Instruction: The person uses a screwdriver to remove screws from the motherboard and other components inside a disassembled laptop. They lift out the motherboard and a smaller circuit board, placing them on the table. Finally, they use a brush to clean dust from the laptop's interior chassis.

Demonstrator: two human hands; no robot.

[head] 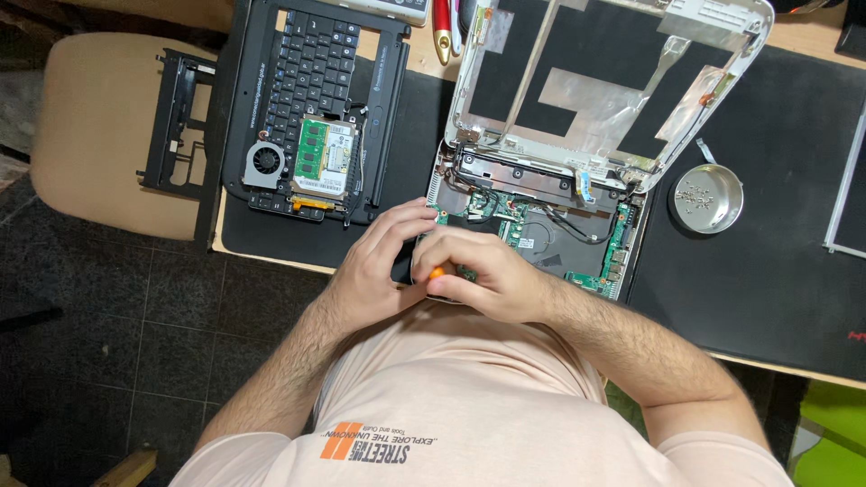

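While both hands work at the near left corner of the opened laptop (pixel 541 216), the right hand (pixel 483 275) is clenched around a small orange-tipped tool (pixel 437 271), of which only the orange end shows between the fingers. The left hand (pixel 383 257) lies just left of it, fingers curled, fingertips touching the laptop's left edge beside the green board (pixel 523 230); whether it grips anything I cannot tell.

That laptop sits on a black mat (pixel 767 271) at the near edge of the desk, its base stripped to show the board and cables. Its lid shell (pixel 613 72), hinged at the far side, lies open with no screen, showing black patches and silver foil.

Right of the laptop, a round metal dish (pixel 706 198) holds small screws. Left of it, a removed keyboard (pixel 311 63) rests in a black frame, with a fan (pixel 264 163) and a small circuit module (pixel 323 158) lying on its near end. Farther left, a black plastic bracket (pixel 176 122) hangs over a tan stool (pixel 108 126). A red pen (pixel 442 32) lies at the far edge between keyboard and lid.
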